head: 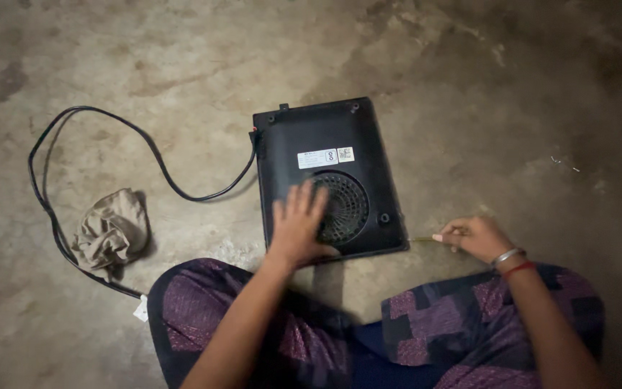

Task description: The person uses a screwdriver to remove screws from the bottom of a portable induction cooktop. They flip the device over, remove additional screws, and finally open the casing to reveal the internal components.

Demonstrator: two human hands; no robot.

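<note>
A black flat appliance (329, 144) lies upside down on the concrete floor, its round fan grille (343, 209) and white labels facing up. My left hand (298, 225) rests flat on its near edge, fingers spread beside the grille. My right hand (473, 236) is on the floor to the right of the appliance, fingers pinched on a thin stick-like tool (422, 239) whose tip points at the appliance's near right corner.
A black power cord (73, 115) loops from the appliance's left side across the floor to the left. A crumpled beige cloth (111, 232) lies beside the cord. My crossed legs in purple patterned fabric (203, 302) fill the bottom.
</note>
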